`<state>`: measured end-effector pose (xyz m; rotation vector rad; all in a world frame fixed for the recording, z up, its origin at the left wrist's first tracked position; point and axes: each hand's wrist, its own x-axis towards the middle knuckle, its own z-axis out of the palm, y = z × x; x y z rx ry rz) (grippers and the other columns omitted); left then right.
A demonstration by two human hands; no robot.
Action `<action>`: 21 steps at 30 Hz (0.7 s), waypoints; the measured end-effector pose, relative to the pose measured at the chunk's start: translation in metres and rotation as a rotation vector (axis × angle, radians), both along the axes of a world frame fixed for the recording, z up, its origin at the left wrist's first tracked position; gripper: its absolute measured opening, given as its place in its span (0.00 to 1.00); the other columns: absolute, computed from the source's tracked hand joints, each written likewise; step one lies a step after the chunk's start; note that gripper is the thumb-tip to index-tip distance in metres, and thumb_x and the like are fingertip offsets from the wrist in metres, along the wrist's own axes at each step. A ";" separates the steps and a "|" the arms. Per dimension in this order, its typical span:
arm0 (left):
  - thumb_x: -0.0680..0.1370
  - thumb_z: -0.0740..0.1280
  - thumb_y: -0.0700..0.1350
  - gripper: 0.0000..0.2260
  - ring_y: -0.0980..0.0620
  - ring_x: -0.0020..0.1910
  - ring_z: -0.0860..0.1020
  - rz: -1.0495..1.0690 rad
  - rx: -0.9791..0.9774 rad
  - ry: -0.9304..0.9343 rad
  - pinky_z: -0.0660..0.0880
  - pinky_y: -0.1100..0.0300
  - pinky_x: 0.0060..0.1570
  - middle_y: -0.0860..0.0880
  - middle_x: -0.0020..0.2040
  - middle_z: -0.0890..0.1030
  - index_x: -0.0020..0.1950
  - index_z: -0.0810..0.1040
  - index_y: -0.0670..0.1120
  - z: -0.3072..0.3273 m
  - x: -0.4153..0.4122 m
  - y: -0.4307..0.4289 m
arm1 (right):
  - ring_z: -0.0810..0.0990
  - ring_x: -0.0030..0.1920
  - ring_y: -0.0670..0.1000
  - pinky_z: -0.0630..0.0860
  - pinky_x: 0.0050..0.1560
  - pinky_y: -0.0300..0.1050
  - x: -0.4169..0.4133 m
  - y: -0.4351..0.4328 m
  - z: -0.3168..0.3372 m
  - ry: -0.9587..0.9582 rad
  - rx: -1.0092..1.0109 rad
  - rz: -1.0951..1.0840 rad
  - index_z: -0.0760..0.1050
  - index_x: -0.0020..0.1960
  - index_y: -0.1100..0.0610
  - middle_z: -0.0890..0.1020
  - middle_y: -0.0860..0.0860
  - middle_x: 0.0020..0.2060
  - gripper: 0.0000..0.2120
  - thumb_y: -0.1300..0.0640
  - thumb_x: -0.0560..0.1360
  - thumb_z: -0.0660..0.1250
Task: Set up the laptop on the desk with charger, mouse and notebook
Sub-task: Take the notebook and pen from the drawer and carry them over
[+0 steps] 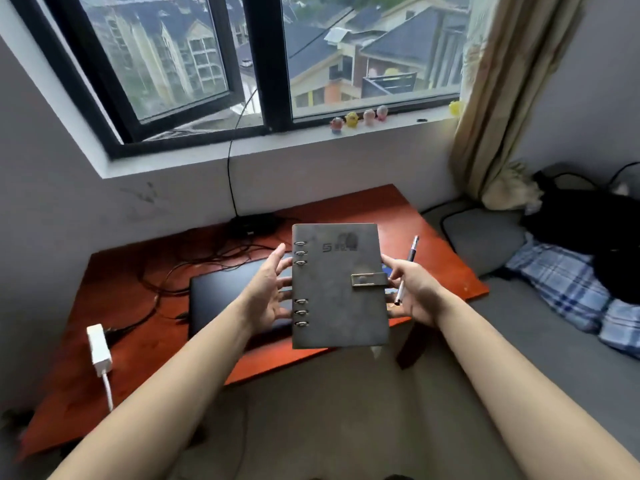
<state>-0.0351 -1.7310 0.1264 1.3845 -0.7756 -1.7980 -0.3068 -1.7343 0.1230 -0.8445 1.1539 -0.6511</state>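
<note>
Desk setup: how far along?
Done: closed laptop lies on the red desk; white charger sits at the desk's left edge among cables. In hand: grey ring-bound notebook held above the desk between left hand and right hand, which also holds a pen. Left: set notebook down; no mouse visible.

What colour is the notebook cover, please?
Dark grey, seen clearly in the head view: notebook.
</note>
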 end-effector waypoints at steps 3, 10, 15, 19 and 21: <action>0.78 0.56 0.69 0.25 0.44 0.57 0.80 -0.050 0.003 0.012 0.73 0.36 0.62 0.44 0.59 0.80 0.66 0.76 0.55 -0.002 -0.022 -0.061 | 0.82 0.42 0.49 0.80 0.45 0.50 -0.022 -0.049 0.000 0.042 -0.018 -0.028 0.77 0.65 0.38 0.84 0.49 0.52 0.31 0.61 0.72 0.49; 0.79 0.56 0.68 0.25 0.47 0.52 0.81 -0.069 0.051 0.020 0.76 0.40 0.59 0.45 0.56 0.81 0.67 0.75 0.54 -0.033 -0.078 -0.198 | 0.78 0.40 0.49 0.77 0.52 0.54 -0.073 -0.189 -0.032 0.098 0.045 -0.050 0.78 0.63 0.39 0.80 0.49 0.51 0.29 0.56 0.69 0.53; 0.79 0.56 0.68 0.25 0.46 0.54 0.81 0.015 0.147 -0.026 0.78 0.45 0.52 0.45 0.59 0.80 0.68 0.75 0.55 -0.065 -0.120 -0.298 | 0.80 0.50 0.56 0.79 0.54 0.58 -0.107 -0.304 -0.064 0.140 0.142 -0.011 0.74 0.68 0.49 0.80 0.51 0.58 0.31 0.53 0.64 0.57; 0.79 0.54 0.68 0.25 0.46 0.58 0.80 0.085 0.224 -0.057 0.77 0.46 0.53 0.44 0.59 0.79 0.68 0.74 0.57 -0.091 -0.148 -0.347 | 0.80 0.53 0.55 0.77 0.56 0.56 -0.124 -0.367 -0.088 0.170 0.191 0.034 0.77 0.63 0.43 0.81 0.49 0.56 0.27 0.59 0.70 0.52; 0.79 0.54 0.69 0.23 0.46 0.61 0.78 0.130 0.295 -0.065 0.76 0.44 0.56 0.44 0.61 0.78 0.67 0.73 0.59 -0.111 -0.164 -0.366 | 0.79 0.53 0.56 0.76 0.57 0.57 -0.132 -0.395 -0.105 0.229 0.235 0.075 0.78 0.62 0.42 0.81 0.48 0.54 0.28 0.60 0.70 0.52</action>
